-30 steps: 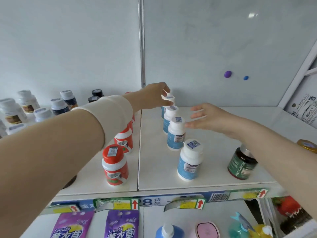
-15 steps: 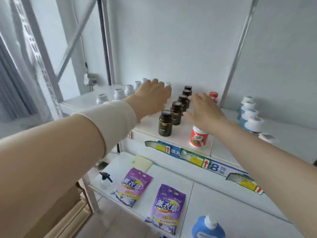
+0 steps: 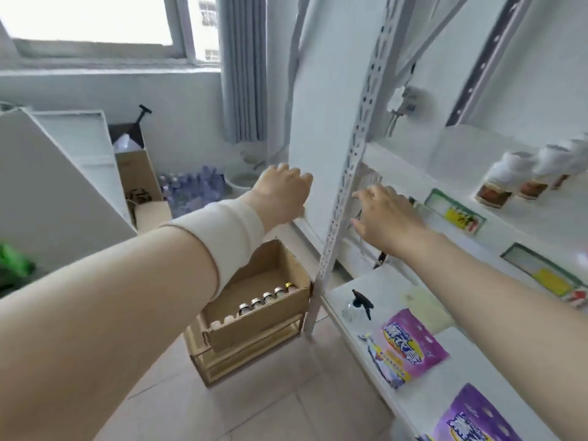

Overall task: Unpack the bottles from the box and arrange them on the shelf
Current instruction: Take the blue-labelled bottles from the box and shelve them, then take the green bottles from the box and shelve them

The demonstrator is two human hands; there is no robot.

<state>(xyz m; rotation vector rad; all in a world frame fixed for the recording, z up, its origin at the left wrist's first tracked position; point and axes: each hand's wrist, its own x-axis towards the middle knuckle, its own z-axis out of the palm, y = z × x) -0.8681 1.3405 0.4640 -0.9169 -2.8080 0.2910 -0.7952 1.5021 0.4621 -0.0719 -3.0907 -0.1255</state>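
Observation:
An open cardboard box (image 3: pixel 254 275) stands on a wooden crate on the floor, left of the white shelf (image 3: pixel 445 160). A row of bottles (image 3: pixel 265 297) with silver and gold caps lines its near side. My left hand (image 3: pixel 281 192) hangs in the air above the box, fingers loosely curled, holding nothing. My right hand (image 3: pixel 386 214) is stretched out by the shelf's front edge with straight fingers, empty. White bottles with brown labels (image 3: pixel 502 179) stand on the shelf at the right.
A perforated shelf post (image 3: pixel 346 192) runs between my hands. The lower shelf holds purple bags (image 3: pixel 410 345) and a spray bottle (image 3: pixel 359 307). More cartons (image 3: pixel 140 173), a pack of water bottles (image 3: pixel 191 189) and white panels stand at the left under the window.
The view has swung left from the shelf's bottles to the box on the floor. Both hands left the bottle rows and now hover empty near the shelf's left post.

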